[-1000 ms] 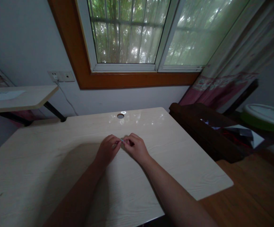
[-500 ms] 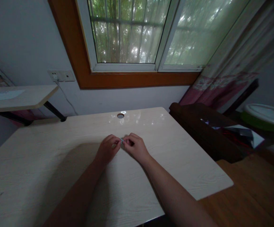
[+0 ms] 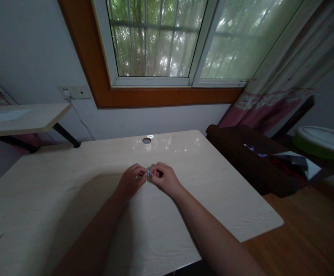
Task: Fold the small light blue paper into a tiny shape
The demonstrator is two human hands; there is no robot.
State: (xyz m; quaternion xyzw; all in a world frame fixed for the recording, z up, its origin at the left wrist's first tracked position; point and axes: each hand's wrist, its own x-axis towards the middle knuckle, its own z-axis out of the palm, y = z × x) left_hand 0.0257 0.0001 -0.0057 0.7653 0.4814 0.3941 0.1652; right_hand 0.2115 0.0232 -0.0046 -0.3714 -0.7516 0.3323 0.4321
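Note:
A small, thin, light-blue thing shows between my fingertips, too small for me to tell its kind. My left hand pinches it from the left, thumb and forefinger together. From the other side my right hand is closed on it in a like pinch. The two hands almost meet, low over the pale wood-grain desk. Most of the blue thing is hidden by the fingers.
A round cable hole lies near the desk's back edge. On the left a raised shelf stands on black legs. Beyond the right edge is dark wooden furniture with papers and a green tub. A window is behind.
Both hands stay in nearly the same place. A little more of the light-blue thing shows between the fingertips, and the right hand's fingers have shifted slightly.

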